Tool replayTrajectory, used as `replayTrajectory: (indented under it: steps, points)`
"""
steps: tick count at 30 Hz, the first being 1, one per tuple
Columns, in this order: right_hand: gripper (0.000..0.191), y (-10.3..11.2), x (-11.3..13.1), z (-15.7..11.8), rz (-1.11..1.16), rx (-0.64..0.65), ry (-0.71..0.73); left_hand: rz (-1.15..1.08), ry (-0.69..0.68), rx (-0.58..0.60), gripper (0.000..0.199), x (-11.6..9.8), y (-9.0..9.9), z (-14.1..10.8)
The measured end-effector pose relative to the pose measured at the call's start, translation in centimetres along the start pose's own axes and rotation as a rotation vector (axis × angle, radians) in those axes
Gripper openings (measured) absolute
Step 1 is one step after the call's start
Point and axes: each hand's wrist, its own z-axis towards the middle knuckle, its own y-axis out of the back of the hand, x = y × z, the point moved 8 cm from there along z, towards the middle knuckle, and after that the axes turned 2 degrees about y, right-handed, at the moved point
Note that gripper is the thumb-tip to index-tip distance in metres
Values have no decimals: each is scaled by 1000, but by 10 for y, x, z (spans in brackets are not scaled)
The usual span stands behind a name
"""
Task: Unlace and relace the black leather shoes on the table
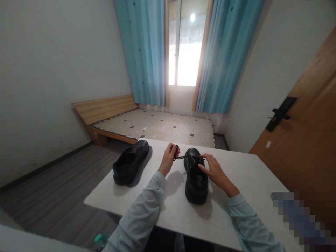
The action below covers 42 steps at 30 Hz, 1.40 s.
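Note:
A black shoe (196, 187) stands on the white table with its toe pointing away from me. Left of that shoe, my left hand (171, 154) is closed around a bunched black shoelace (180, 158), which stretches across to the shoe's front. My right hand (213, 169) rests at the shoe's right side, thumb and fingers apart near the lacing and tongue. Whether its fingertips pinch a bit of lace is too small to make out. A second black shoe (128, 166) sits farther left on the table, its toe also facing away.
The white table (236, 210) has its far edge close to a bed (168, 126) bearing a small white remote (144, 130). A wooden door (301, 140) is at the right. Below the table's left front, a green bottle cap (98, 238) shows.

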Motion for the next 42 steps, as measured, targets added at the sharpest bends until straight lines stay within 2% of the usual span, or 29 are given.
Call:
replayTrajectory:
  steps: [5,10,15,22,27,31,33,36,42]
  points:
    - [36,1,2,1,9,10,-1,139,-15,2,32,0,-1,1]
    - [36,2,3,2,4,-8,0,446,-91,9,31,-4,-3,-1]
    - [36,1,3,2,3,3,-7,700,-91,47,25,-4,-8,-4]
    - [37,0,3,3,5,11,-10,992,-139,98,17,6,-9,-4]
    - [37,0,4,3,0,7,-13,1137,-115,141,27,17,-7,-6]
    - [36,0,5,3,-6,3,-11,1281,-152,189,14,16,-11,-9]
    - [36,0,5,3,-9,-1,-8,1344,-146,160,18,14,-9,-9]
    - [36,0,4,3,-8,-5,1,1394,-119,54,22,9,-2,-8]
    - [36,-1,2,2,-10,-11,4,1386,-91,-138,17,-1,8,-5]
